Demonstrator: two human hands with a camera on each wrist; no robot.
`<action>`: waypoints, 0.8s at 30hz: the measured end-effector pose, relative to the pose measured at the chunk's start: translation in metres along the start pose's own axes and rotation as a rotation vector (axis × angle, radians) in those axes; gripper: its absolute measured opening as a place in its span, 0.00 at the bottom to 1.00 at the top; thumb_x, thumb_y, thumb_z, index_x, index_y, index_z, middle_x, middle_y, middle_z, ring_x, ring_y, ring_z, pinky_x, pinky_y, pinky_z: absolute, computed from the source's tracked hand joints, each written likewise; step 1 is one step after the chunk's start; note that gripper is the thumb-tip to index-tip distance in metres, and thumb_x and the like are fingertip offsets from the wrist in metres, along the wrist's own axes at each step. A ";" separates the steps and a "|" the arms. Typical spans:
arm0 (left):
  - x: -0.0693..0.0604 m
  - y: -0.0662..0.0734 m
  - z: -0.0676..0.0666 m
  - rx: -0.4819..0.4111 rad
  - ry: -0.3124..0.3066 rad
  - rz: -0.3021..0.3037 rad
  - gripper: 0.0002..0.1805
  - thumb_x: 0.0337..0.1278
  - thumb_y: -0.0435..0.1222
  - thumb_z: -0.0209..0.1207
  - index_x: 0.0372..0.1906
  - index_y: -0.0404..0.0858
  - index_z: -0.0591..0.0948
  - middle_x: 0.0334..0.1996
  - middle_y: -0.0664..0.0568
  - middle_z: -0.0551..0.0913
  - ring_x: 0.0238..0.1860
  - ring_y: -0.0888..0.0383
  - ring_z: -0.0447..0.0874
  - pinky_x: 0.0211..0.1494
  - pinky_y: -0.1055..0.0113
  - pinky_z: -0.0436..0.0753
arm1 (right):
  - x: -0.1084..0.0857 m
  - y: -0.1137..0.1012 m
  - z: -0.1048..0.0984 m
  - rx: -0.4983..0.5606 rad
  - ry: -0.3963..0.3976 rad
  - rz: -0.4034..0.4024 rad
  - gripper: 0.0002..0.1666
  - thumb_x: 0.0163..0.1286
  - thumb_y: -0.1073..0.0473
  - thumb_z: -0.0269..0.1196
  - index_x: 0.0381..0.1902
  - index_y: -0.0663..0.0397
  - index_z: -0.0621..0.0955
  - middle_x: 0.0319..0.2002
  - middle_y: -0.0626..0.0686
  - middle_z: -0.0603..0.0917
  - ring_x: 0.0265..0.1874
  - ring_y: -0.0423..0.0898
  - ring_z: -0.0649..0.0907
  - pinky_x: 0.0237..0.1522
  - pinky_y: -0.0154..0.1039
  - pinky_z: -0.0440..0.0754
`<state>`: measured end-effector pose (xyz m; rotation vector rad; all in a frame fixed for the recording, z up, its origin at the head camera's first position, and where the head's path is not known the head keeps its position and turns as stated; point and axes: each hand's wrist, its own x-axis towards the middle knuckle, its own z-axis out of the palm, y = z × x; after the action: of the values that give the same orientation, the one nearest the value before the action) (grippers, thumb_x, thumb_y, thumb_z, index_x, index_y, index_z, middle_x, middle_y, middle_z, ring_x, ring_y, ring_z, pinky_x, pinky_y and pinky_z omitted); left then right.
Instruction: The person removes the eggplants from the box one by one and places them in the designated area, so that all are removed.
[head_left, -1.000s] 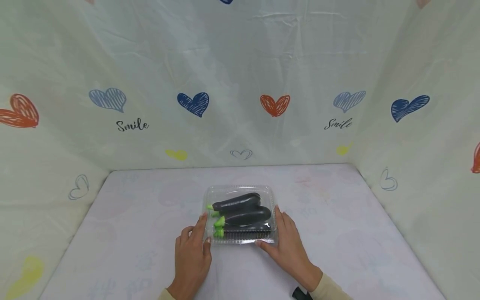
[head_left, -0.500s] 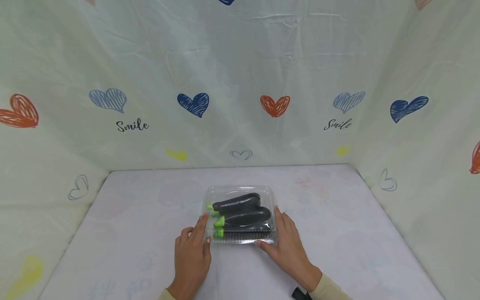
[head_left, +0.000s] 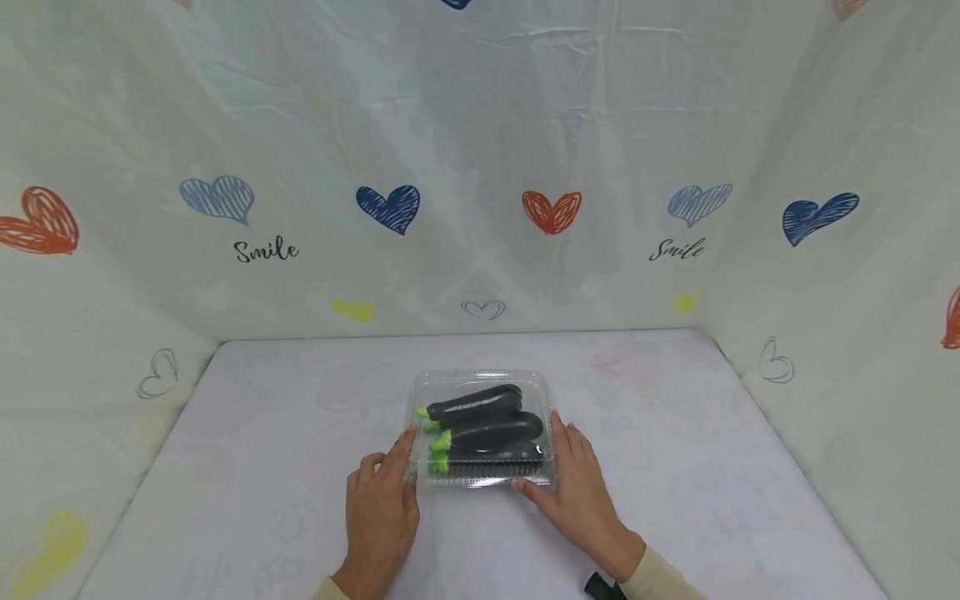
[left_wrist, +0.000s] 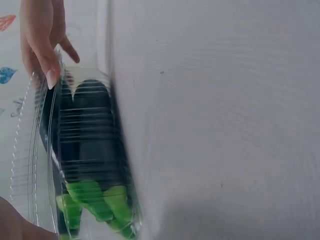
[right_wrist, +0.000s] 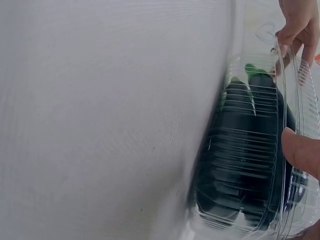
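Observation:
A clear plastic clamshell container (head_left: 480, 379), lid down, lies on the table with several eggplants (head_left: 491, 432) inside, dark with green stems to the left. My left hand (head_left: 381, 517) holds its left side, the index finger along the edge and the thumb by the front corner. On the other side my right hand (head_left: 581, 500) grips the front right corner; its thumb (right_wrist: 300, 150) presses the rim in the right wrist view. The ribbed front wall (left_wrist: 90, 135) fills the left of the left wrist view. Fingers beneath the rim are partly hidden.
The table (head_left: 262, 433) has a pale cloth top. Printed fabric walls with hearts (head_left: 551, 212) enclose its back and sides. A black object (head_left: 602, 586) shows partly beside the right sleeve (head_left: 660, 575) at the front edge.
My left hand has shifted very slightly left, its thumb drawing back a little from the container's corner. The right hand and the container stay where they were.

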<state>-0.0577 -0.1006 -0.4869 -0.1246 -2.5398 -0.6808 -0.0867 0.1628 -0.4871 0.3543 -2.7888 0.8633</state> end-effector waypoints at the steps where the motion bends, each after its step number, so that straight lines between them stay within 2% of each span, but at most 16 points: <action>1: 0.000 0.000 0.000 -0.002 0.002 0.000 0.41 0.48 0.19 0.70 0.72 0.36 0.77 0.62 0.44 0.86 0.48 0.41 0.80 0.48 0.45 0.76 | 0.000 0.000 0.000 0.001 0.000 -0.001 0.67 0.56 0.45 0.81 0.80 0.72 0.58 0.67 0.77 0.71 0.70 0.76 0.70 0.68 0.74 0.70; 5: 0.000 0.000 0.000 -0.013 -0.018 -0.020 0.41 0.49 0.20 0.70 0.73 0.36 0.77 0.62 0.43 0.85 0.48 0.41 0.80 0.49 0.44 0.76 | 0.000 0.000 0.000 -0.005 0.011 -0.005 0.67 0.55 0.46 0.82 0.79 0.73 0.59 0.67 0.78 0.71 0.70 0.77 0.70 0.67 0.75 0.70; 10: 0.000 0.000 0.001 -0.030 -0.046 -0.048 0.40 0.50 0.19 0.70 0.73 0.36 0.76 0.64 0.44 0.85 0.50 0.41 0.79 0.51 0.44 0.76 | -0.001 -0.002 0.001 -0.069 0.040 -0.044 0.63 0.55 0.47 0.81 0.76 0.75 0.63 0.66 0.77 0.73 0.71 0.78 0.69 0.67 0.77 0.69; 15: 0.001 0.000 0.002 -0.050 -0.033 -0.045 0.41 0.49 0.18 0.69 0.73 0.36 0.76 0.63 0.43 0.85 0.49 0.41 0.80 0.50 0.44 0.76 | -0.001 -0.002 0.001 -0.139 0.041 -0.084 0.57 0.60 0.48 0.78 0.74 0.77 0.64 0.67 0.76 0.74 0.74 0.75 0.68 0.68 0.78 0.66; 24: 0.002 -0.001 0.004 -0.071 -0.025 -0.045 0.41 0.48 0.17 0.70 0.73 0.34 0.76 0.63 0.41 0.84 0.49 0.41 0.80 0.51 0.45 0.76 | -0.002 0.002 0.004 -0.186 0.046 -0.116 0.51 0.66 0.48 0.74 0.72 0.79 0.66 0.67 0.76 0.75 0.75 0.73 0.68 0.70 0.77 0.66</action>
<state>-0.0613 -0.0995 -0.4898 -0.1016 -2.5498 -0.7921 -0.0858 0.1624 -0.4915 0.4532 -2.7460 0.5739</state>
